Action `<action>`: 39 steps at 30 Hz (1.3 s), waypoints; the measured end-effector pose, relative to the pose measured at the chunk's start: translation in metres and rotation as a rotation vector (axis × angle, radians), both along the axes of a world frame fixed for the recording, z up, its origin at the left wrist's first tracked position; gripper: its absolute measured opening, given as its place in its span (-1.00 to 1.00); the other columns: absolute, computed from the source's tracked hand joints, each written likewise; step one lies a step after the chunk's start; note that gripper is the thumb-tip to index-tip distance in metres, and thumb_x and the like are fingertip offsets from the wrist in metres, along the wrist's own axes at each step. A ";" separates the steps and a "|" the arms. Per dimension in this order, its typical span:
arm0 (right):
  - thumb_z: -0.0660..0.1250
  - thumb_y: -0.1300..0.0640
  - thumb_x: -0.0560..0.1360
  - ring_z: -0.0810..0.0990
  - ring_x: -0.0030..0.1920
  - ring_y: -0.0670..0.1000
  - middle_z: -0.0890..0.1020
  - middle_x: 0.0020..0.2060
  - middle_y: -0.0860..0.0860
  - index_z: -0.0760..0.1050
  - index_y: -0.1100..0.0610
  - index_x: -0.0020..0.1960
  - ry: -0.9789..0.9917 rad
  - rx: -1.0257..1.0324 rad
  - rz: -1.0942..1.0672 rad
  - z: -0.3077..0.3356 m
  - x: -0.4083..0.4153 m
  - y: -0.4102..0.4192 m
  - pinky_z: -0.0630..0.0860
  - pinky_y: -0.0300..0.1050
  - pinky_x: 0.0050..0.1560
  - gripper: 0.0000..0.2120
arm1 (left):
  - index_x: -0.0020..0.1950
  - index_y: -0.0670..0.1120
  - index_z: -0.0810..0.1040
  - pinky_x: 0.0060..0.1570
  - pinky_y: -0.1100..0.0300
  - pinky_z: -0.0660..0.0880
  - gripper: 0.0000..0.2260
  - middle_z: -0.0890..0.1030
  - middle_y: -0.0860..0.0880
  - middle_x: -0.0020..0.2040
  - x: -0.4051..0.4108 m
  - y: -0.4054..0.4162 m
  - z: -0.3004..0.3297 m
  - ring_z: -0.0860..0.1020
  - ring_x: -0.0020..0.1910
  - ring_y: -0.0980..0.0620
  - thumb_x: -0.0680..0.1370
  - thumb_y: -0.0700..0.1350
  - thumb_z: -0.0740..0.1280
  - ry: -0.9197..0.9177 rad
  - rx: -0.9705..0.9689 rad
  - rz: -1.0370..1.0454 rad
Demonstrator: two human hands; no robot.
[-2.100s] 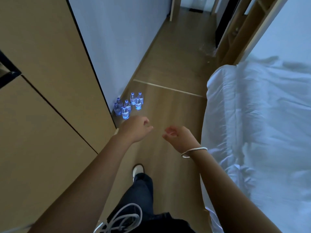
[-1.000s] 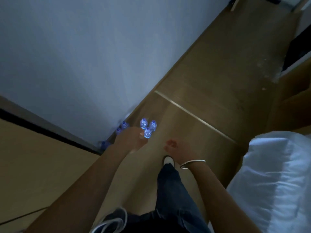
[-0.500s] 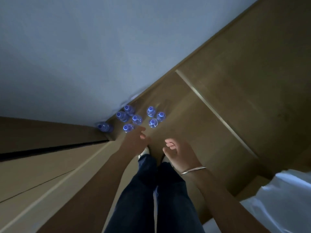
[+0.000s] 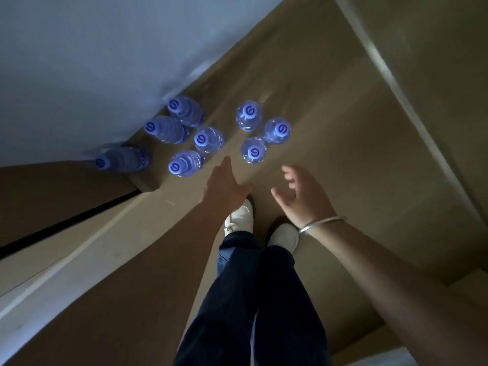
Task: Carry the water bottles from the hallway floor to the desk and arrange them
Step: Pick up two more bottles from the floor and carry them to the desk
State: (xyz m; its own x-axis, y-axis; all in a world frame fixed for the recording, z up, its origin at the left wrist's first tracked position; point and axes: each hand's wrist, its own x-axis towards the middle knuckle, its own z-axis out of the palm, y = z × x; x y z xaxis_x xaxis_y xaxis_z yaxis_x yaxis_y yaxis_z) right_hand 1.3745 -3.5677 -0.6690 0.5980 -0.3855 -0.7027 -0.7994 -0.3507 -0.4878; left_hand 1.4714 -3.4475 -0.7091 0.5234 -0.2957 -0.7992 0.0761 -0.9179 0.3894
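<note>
Near the frame's centre, 8 water bottles (image 4: 209, 140) remain on the floor (image 4: 343, 154); none is gripped. Left hand (image 4: 227, 186) and right hand (image 4: 303, 196) are spread, empty.

Light: dim, bluish cast
Blur: right hand (image 4: 303, 196) fingers smeared
Edges: wide-angle bend, floor seam (image 4: 396, 88) curved at 2 o'clock

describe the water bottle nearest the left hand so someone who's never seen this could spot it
Start at the pale wall where it meets the brown wooden floor; eight clear plastic water bottles with blue caps stand there, five by the wall and three apart to the right. The bottle is the one of the five closest to the person's feet, just left of the open left hand.
</note>
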 end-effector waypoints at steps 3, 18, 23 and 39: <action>0.36 0.10 0.46 0.43 0.27 0.16 0.38 0.31 0.18 0.23 0.23 0.42 0.037 -0.063 -0.095 -0.062 0.016 -0.017 0.33 0.00 0.32 -0.40 | 0.54 -0.11 -0.05 0.43 0.00 0.15 -0.23 0.14 -0.14 0.52 0.006 0.003 -0.056 0.15 0.49 -0.11 0.51 0.01 0.34 -0.037 -0.012 -0.151; 0.55 0.01 0.26 0.46 0.26 0.15 0.42 0.30 0.13 0.18 0.10 0.44 0.068 0.010 -0.128 -0.172 0.072 -0.065 0.41 0.03 0.28 -0.13 | 0.49 -0.08 0.12 0.21 -0.09 0.41 -0.31 0.42 -0.16 0.29 0.029 -0.031 -0.137 0.46 0.23 -0.16 0.47 0.09 0.35 -0.009 -0.209 -0.249; 0.47 0.07 0.36 0.54 0.02 0.09 0.51 0.04 0.07 0.35 0.20 0.30 -0.098 -0.005 -0.158 -0.179 0.070 -0.066 0.46 -0.39 0.01 -0.42 | 0.53 -0.01 0.05 0.25 -0.09 0.39 -0.31 0.25 -0.12 0.43 0.024 -0.030 -0.132 0.36 0.33 -0.17 0.51 0.07 0.32 -0.130 -0.226 -0.303; 0.42 0.04 0.41 0.50 0.17 0.14 0.55 0.12 0.17 0.43 0.24 0.22 -0.132 -0.091 0.016 -0.030 0.003 -0.035 0.40 -0.12 0.20 -0.53 | 0.39 0.01 0.34 0.16 0.28 0.27 -0.47 0.42 -0.02 0.34 -0.022 0.020 -0.015 0.44 0.27 -0.01 0.46 0.03 0.40 -0.142 -0.152 0.249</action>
State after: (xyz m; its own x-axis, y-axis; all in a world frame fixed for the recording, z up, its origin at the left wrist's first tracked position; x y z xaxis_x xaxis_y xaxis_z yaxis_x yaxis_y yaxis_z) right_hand 1.3778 -3.6030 -0.6995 0.6894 -0.4342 -0.5798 -0.7244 -0.4103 -0.5540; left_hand 1.4495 -3.4274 -0.7236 0.6979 -0.2548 -0.6693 0.2262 -0.8083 0.5436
